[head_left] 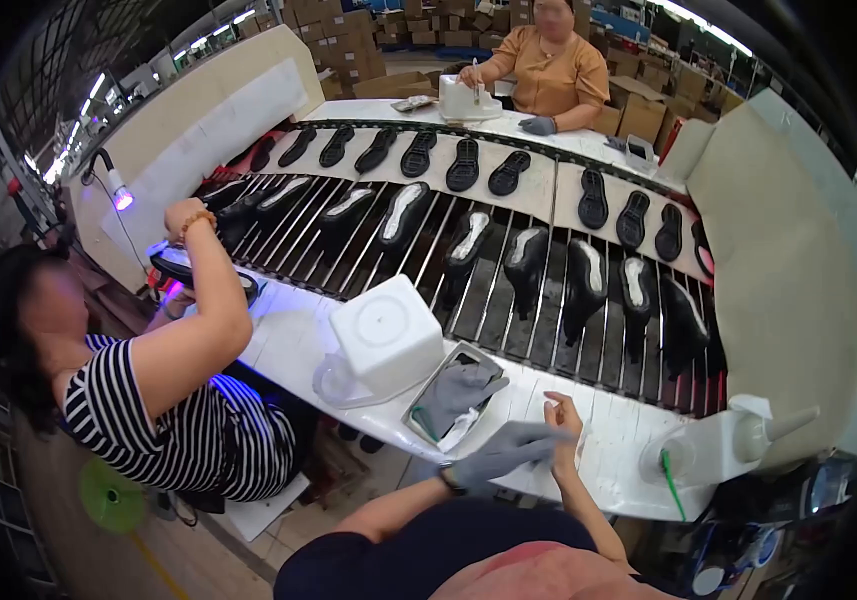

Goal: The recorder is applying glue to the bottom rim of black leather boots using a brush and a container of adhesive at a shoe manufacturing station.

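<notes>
My left hand (503,455), in a grey glove, reaches across my body above the table's near edge. Its fingers are stretched out and nothing shows in them. My bare right hand (563,428) is raised just beyond the gloved fingertips, palm turned inward, fingers partly bent and apart. The two hands overlap in the picture; whether they touch I cannot tell. A shallow tray (413,418) with a grey glove (458,390) in it lies to their left. On the right is a white plastic container (708,448) with a green stick (670,480) at its opening.
Black shoe uppers (585,285) lie on a rod conveyor (493,335), with black soles (463,165) on a belt behind. A white jug (385,335) stands on the white table. A person in stripes (188,430) handles a shoe at left; another (548,70) sits across.
</notes>
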The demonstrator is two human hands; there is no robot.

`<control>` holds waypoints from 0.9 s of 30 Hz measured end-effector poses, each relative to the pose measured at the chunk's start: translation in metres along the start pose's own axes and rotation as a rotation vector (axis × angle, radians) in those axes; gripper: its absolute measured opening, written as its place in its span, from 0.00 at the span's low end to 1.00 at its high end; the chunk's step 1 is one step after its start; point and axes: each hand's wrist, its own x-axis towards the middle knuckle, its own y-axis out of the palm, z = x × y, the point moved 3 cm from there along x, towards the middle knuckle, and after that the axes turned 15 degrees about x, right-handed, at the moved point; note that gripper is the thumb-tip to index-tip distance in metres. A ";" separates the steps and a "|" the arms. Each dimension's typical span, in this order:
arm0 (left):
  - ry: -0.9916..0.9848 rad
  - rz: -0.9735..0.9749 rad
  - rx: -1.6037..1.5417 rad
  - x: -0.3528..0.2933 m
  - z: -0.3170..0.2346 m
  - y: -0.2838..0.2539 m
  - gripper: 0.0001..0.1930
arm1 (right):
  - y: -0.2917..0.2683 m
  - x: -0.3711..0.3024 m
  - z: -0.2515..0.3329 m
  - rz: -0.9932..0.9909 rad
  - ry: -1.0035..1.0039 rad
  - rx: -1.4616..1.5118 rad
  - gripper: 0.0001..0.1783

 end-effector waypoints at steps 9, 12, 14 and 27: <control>0.251 -0.504 0.579 0.014 0.076 0.075 0.15 | -0.019 -0.063 -0.072 0.106 -0.139 -0.032 0.11; 0.187 -0.522 0.607 0.010 0.079 0.077 0.17 | -0.023 -0.056 -0.087 0.133 -0.073 -0.080 0.11; 0.153 -0.572 0.620 0.009 0.077 0.077 0.18 | -0.017 -0.057 -0.079 0.072 -0.095 -0.044 0.11; -0.006 -0.450 0.468 0.016 0.089 0.072 0.15 | -0.013 -0.054 -0.053 0.039 -0.140 -0.180 0.07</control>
